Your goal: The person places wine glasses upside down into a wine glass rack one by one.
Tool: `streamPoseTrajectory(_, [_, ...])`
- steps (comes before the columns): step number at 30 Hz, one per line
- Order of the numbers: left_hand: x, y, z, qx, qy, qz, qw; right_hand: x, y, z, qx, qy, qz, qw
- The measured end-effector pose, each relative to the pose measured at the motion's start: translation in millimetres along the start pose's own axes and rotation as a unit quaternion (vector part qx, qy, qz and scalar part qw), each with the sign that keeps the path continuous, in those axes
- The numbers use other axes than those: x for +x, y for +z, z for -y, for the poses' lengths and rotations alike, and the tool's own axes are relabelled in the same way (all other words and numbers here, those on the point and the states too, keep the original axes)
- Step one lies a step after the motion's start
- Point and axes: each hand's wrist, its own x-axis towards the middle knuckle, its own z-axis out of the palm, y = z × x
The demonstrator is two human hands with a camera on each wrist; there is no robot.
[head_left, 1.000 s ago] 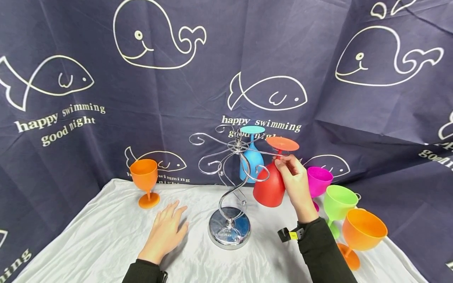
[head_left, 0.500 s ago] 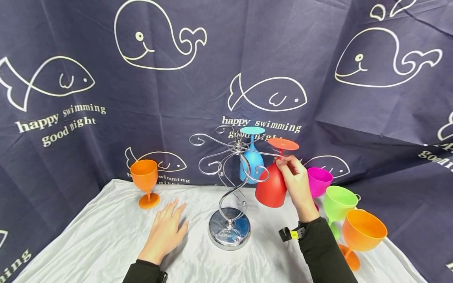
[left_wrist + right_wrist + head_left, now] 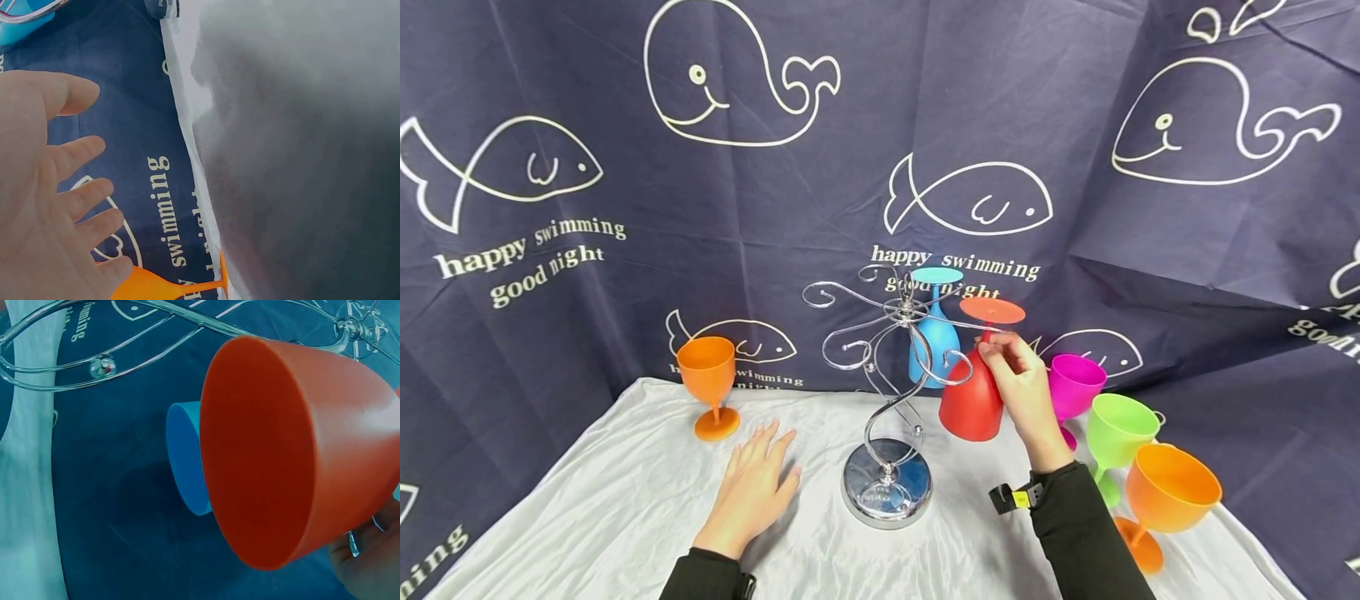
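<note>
My right hand point(image 3: 1024, 387) pinches a red goblet point(image 3: 972, 404) near its stem, upside down with its foot on top. The goblet is at the right side of a chrome goblet rack point(image 3: 895, 400), and one curled wire arm crosses in front of its bowl. Behind it a blue goblet point(image 3: 935, 342) hangs upside down from the rack. In the right wrist view the red goblet's bowl point(image 3: 269, 450) faces the camera with its mouth. Fingers spread, my left hand point(image 3: 750, 492) is low over the white cloth, left of the rack's round base, holding nothing.
An orange goblet point(image 3: 706, 375) stands upright at the left. To the right, a magenta goblet point(image 3: 1077, 387), a green goblet point(image 3: 1120, 429) and another orange goblet point(image 3: 1172, 487) stand in a row. A dark curtain point(image 3: 820, 208) with whale drawings hangs behind the cloth-covered table point(image 3: 625, 500).
The red goblet has shifted slightly left and down in the right hand over the last half second, after a small move right. The left hand stays where it was.
</note>
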Motion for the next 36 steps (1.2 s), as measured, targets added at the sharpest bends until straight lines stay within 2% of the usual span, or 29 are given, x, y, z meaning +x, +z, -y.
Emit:
streamPoseTrajectory(16, [-1.7,0.5,0.7,-0.001,-0.004,0.011,0.9999,-2.7,2.3,-6.9,0.002,0.009,0.014,1.0])
streamPoseTrajectory(28, [-2.1,-0.3,0.4,-0.003,-0.006,0.016,0.9998,-10.0,-7.5,-9.3,-0.036,0.04,0.028,0.998])
streamPoseTrajectory(36, [-0.9,-0.6,0.2,-0.005,-0.005,0.011,0.9999,-15.2,-17.6,-18.7,-0.075,0.034,0.059,0.995])
